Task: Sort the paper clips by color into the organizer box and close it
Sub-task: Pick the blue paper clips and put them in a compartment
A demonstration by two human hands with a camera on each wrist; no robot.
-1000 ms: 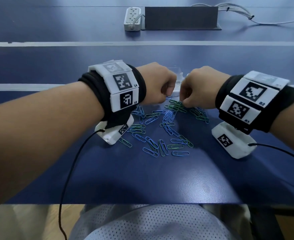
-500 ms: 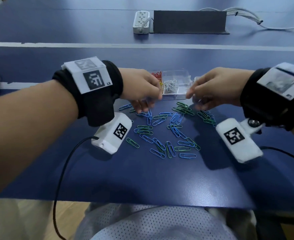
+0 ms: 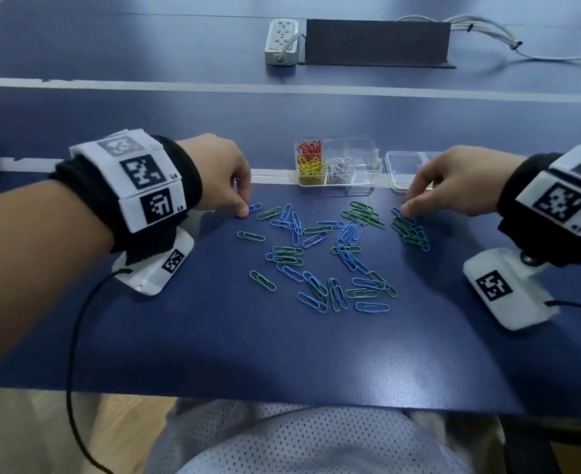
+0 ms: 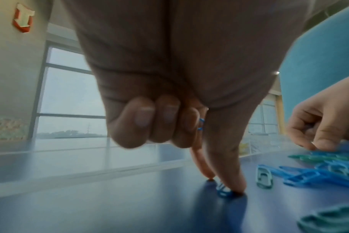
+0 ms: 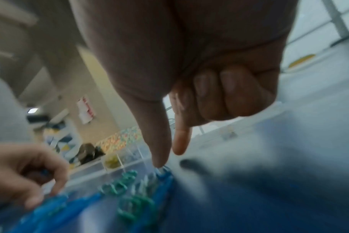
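Blue and green paper clips (image 3: 316,254) lie scattered on the blue table. The clear organizer box (image 3: 361,159) stands behind them, with red, yellow and white clips in its compartments. My left hand (image 3: 243,212) is at the pile's left edge. In the left wrist view its thumb and forefinger (image 4: 223,184) press a blue clip (image 4: 224,192) on the table, and its curled fingers hold blue clips (image 4: 200,124). My right hand (image 3: 406,209) is at the pile's right edge. There its thumb (image 5: 159,164) touches a blue clip (image 5: 163,171), with the forefinger straight just above and the other fingers curled.
The box's clear lid (image 3: 409,165) lies flat to the right of the box. A white power strip (image 3: 281,41) and a dark panel (image 3: 376,42) sit at the far side with cables. The table's near edge (image 3: 282,398) runs above my lap.
Both hands were fists close together in front of the box. They have spread apart, the left to the pile's left edge and the right to its right edge, fingertips down on clips.
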